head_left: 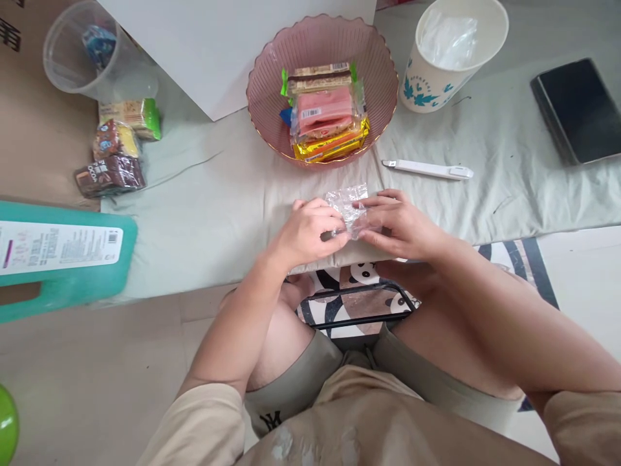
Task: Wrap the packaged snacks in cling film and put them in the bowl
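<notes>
Both hands met at the near edge of the counter (204,213), pinching a clear wrapper (347,206) between them. The left hand (310,232) gripped its left side with fingers curled; the right hand (398,223) nipped the right side between thumb and forefinger. The wrapper looked feather-light, thin, crinkly and limp, probably slick, so it would likely crumple rather than hold shape and was best taken by an edge or corner. Whether anything remained inside could not be told. Just beyond stood a pink bowl (262,97) of packed snacks, and a white pen (427,169) lay to the right.
</notes>
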Motion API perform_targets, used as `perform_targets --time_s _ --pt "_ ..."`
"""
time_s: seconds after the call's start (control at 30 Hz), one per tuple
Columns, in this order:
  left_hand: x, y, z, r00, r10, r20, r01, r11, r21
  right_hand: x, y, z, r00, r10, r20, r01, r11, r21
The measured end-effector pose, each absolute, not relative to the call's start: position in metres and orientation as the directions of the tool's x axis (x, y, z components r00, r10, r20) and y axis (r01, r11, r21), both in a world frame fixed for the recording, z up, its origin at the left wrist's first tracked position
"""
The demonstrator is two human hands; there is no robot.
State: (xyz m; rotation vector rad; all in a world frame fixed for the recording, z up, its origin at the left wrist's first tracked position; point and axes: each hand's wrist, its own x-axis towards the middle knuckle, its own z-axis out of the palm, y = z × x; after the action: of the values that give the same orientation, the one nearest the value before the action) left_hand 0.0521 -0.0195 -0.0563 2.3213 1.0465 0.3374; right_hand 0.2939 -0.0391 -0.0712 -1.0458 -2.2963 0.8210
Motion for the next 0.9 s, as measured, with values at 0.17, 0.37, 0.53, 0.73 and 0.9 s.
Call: perform_targets --time_s 0.17,0.37,0.53,0.73,0.9 --pt "0.048 -0.015 -0.061 0.619 0.785 0.024 0.566 -0.467 0.680 0.293 -0.037 -0.071 -0.509 0.835 0.210 0.505 0.487 -0.713" --pt "0.051 -0.015 -0.056 0.477 0.877 -0.053 0.584 -0.271 0.765 0.287 -0.039 -0.072 -0.345 0.929 0.134 0.559 0.318 -0.766" --pt "0.057 -0.015 -0.051 0.376 0.918 -0.130 0.657 -0.165 0.735 0.285 -0.038 -0.073 -0.324 0.938 0.123 0.558 0.295 -0.776" --pt "0.060 -0.017 -0.053 0.337 0.938 -0.080 0.715 -0.200 0.670 0.281 -0.037 -0.080 -0.246 0.951 0.188 0.604 0.302 -0.738" --pt "0.062 -0.018 -0.057 0.296 0.954 -0.042 0.779 -0.216 0.589 0.280 -0.037 -0.081 -0.211 0.961 0.179 0.640 0.274 -0.718"
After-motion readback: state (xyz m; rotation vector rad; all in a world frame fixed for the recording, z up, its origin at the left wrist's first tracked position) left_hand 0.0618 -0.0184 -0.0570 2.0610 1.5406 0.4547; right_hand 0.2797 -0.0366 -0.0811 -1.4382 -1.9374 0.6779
